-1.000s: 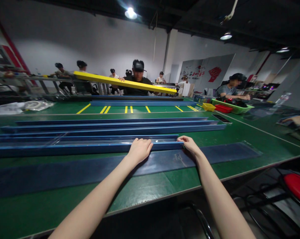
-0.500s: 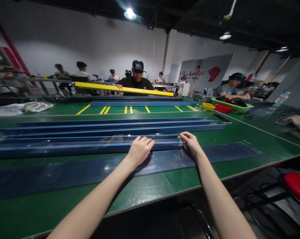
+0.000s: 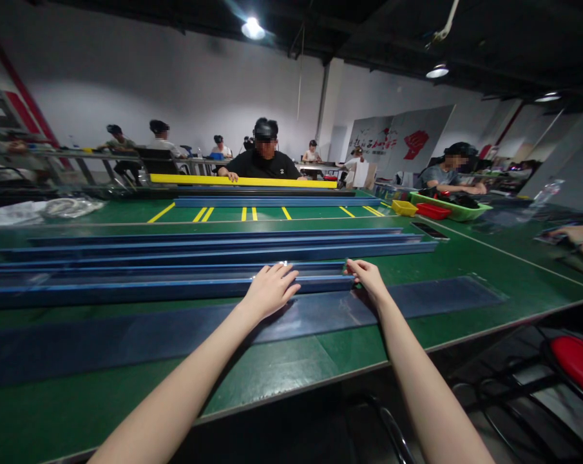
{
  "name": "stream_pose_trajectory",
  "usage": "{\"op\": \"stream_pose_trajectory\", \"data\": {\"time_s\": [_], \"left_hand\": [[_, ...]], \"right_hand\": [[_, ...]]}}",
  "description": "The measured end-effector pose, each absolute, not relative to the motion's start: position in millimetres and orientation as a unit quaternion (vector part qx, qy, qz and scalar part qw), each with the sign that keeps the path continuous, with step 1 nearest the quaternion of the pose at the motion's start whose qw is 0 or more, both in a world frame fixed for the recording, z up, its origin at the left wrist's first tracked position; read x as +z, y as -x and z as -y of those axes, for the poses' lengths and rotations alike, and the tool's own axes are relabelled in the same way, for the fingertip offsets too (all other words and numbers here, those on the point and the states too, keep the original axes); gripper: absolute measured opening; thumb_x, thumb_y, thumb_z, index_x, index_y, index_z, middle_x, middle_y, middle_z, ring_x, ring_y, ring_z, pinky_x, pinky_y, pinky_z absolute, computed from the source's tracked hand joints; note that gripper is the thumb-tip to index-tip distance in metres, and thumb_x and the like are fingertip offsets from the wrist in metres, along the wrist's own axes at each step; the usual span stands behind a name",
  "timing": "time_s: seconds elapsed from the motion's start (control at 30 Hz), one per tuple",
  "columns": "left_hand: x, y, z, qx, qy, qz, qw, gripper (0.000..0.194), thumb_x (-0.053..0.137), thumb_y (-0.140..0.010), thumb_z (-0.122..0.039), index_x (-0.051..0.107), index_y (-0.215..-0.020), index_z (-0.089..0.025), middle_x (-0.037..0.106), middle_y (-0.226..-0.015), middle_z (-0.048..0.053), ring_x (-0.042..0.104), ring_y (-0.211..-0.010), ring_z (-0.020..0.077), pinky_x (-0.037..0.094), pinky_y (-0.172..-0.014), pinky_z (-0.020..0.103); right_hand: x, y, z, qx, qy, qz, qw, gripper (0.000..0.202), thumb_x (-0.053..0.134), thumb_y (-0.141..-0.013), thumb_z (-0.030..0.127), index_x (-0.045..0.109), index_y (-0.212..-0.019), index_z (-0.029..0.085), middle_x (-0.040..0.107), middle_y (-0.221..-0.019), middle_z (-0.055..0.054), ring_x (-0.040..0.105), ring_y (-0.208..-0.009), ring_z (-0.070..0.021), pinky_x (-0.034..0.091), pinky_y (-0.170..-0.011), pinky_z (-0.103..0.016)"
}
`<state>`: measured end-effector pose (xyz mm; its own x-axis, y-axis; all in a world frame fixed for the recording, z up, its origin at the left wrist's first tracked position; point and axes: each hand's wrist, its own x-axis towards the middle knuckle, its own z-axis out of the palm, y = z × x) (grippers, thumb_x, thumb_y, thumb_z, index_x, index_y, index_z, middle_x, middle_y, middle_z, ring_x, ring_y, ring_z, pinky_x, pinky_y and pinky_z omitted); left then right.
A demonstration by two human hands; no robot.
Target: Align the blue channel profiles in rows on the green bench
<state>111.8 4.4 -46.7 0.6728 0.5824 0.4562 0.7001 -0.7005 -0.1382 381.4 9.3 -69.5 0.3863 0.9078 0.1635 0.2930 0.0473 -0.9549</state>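
Observation:
A long blue channel lies across the table, with a clear strip partly visible inside its trough. My left hand rests over its near edge, fingers stretched and slightly apart. At the channel's right end my right hand is closed, thumb and forefinger pinching around the end; the exact contact is partly hidden. Nearer to me, a flat, dark, see-through plastic strip passes beneath both wrists.
More blue channels lie just beyond. A phone, a yellow tray, a red tray and a green basket are at the right. Opposite, a co-worker handles a yellow bar. A red stool stands at the right.
My left hand has opened its fingers and shifted slightly left. My right hand stays at the channel's end. The co-worker's yellow bar has come down to a more level position.

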Motion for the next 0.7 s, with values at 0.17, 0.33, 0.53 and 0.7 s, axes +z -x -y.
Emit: {"op": "stream_pose_trajectory", "data": {"time_s": [0.17, 0.33, 0.53, 0.7], "left_hand": [[-42.8, -112.3, -3.7, -0.172, 0.905, 0.367, 0.130, 0.037, 0.032, -0.090, -0.040, 0.053, -0.113, -0.021, 0.054, -0.121, 0.003, 0.048, -0.111, 0.0198, 0.038, -0.088, 0.033], [-39.7, -113.3, -3.5, -0.164, 0.907, 0.370, 0.112, 0.035, 0.031, -0.090, -0.039, 0.053, -0.111, -0.022, 0.057, -0.117, 0.003, 0.052, -0.107, 0.0181, 0.041, -0.084, 0.030], [-36.6, -114.2, -1.6, -0.141, 0.904, 0.391, 0.102, 0.034, 0.029, -0.090, -0.039, 0.055, -0.105, -0.022, 0.064, -0.102, 0.003, 0.060, -0.089, 0.0183, 0.043, -0.071, 0.028], [-36.9, -114.3, -2.6, -0.139, 0.902, 0.396, 0.102, 0.034, 0.030, -0.090, -0.040, 0.057, -0.100, -0.022, 0.065, -0.099, 0.002, 0.061, -0.087, 0.0181, 0.042, -0.068, 0.027]], "right_hand": [[-68.8, -381.5, -8.0, 0.280, 0.633, 0.478, 0.540, 0.030, 0.063, -0.055, 0.044, 0.060, -0.065, 0.015, 0.061, -0.060, -0.003, 0.048, -0.051, -0.0087, 0.034, -0.044, -0.019], [-71.0, -384.0, -9.3, 0.272, 0.647, 0.483, 0.524, 0.030, 0.064, -0.054, 0.043, 0.062, -0.064, 0.014, 0.060, -0.059, -0.003, 0.044, -0.049, -0.0081, 0.031, -0.045, -0.021], [-71.8, -385.2, -10.4, 0.257, 0.660, 0.487, 0.511, 0.030, 0.064, -0.052, 0.042, 0.063, -0.066, 0.015, 0.062, -0.061, -0.003, 0.047, -0.053, -0.0099, 0.032, -0.048, -0.022], [-72.9, -386.1, -10.6, 0.248, 0.676, 0.488, 0.494, 0.031, 0.065, -0.052, 0.042, 0.064, -0.066, 0.014, 0.062, -0.062, -0.003, 0.047, -0.053, -0.0097, 0.033, -0.049, -0.021]]}}
